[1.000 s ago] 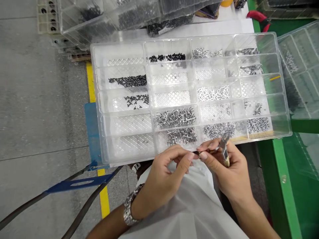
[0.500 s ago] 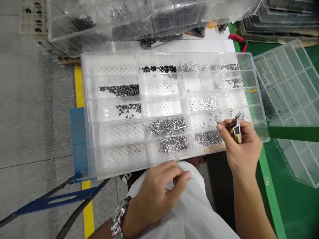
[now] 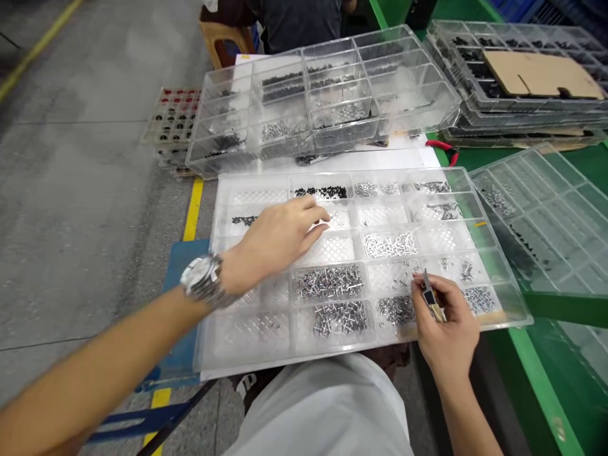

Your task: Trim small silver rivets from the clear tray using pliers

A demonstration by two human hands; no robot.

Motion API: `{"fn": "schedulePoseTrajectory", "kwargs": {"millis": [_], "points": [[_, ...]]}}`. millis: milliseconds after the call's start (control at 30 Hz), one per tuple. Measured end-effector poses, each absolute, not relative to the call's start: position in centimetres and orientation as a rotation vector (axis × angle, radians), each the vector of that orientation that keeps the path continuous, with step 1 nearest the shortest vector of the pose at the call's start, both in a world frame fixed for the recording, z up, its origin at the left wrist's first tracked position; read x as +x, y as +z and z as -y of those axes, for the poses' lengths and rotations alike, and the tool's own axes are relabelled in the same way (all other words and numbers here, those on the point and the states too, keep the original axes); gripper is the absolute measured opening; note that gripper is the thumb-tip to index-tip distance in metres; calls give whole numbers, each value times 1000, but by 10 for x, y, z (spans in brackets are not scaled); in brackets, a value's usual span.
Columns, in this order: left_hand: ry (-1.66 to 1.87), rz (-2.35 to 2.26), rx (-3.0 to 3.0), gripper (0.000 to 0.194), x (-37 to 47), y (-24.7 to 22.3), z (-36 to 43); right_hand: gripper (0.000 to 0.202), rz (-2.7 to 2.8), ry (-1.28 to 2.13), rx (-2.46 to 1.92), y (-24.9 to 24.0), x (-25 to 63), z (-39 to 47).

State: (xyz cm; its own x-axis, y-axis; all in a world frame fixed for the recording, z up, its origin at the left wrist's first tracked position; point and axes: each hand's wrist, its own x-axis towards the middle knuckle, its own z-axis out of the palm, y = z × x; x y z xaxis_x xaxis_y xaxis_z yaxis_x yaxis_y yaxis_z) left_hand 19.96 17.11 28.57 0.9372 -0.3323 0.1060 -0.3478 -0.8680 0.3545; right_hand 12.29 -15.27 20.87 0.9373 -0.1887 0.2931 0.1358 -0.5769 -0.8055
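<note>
A clear compartment tray (image 3: 247, 364) lies in front of me, with small metal and black parts sorted in its sections. My left hand (image 3: 280, 231) is stretched over the tray's upper middle, thumb and fingers apart, near the black screws (image 3: 244, 220) and just below the small black parts (image 3: 320, 192). I see nothing between its fingers. Over the lower right sections, my right hand (image 3: 449, 329) is wrapped round small pliers (image 3: 431, 301) with pale handles, jaws pointing up. Silver pins (image 3: 330, 280) and white-silver pieces (image 3: 389, 244) fill sections between the hands.
Behind the tray stands another clear divided box (image 3: 285, 136) with parts. Stacked boxes (image 3: 517, 117) carry a cardboard piece (image 3: 546, 75). Red-handled pliers (image 3: 443, 145) lie on the green bench (image 3: 546, 373), near a tilted clear tray (image 3: 551, 215). A person (image 3: 301, 25) sits beyond.
My left hand has moved from my lap up over the tray's upper middle. My right hand still holds the small pliers. The view has tilted up, showing more of the background.
</note>
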Motion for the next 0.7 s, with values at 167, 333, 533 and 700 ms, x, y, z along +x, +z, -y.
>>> {"fn": "schedulePoseTrajectory", "kwargs": {"millis": [167,333,533,700], "points": [[-215,767,2985,28,253,265,-168,14,42,-435,-2153,206,121,157],[-260,843,2987,23,265,262,-165,13,108,-433,-2178,205,122,157],[-306,891,2972,29,272,262,-157,15,129,-450,-2206,208,121,157],[-309,914,2935,35,275,259,-156,14,125,-454,-2208,209,122,155]]}}
